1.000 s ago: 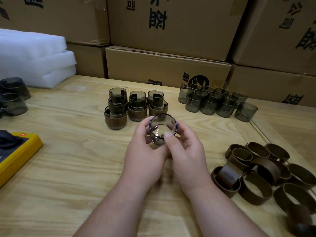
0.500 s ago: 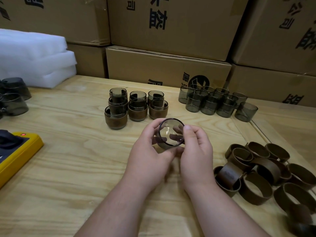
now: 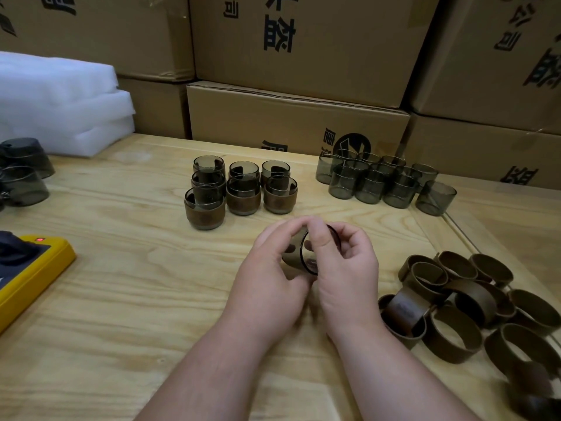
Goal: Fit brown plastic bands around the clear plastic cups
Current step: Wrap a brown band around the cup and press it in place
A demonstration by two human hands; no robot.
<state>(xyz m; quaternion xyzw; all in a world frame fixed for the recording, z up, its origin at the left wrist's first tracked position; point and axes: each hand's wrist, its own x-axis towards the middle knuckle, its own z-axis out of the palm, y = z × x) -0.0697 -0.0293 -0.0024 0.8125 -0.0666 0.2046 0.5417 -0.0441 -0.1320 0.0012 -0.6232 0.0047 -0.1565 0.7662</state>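
Stacked brown cardboard cartons (image 3: 303, 56) fill the top of the frame above the pale wooden table (image 3: 121, 299). A heap of loose brown plastic bands (image 3: 464, 305) lies at lower right; bare smoky clear plastic cups (image 3: 379, 183) cluster at upper right, and finished banded cups (image 3: 239, 189) stand upper centre. At frame centre the left hand (image 3: 270, 281) and right hand (image 3: 346, 268) both pinch one tilted clear cup (image 3: 306, 253), fingers closed on its wall and rim. It looks unbanded, so the next move is probably fetching a band and sliding it on squarely.
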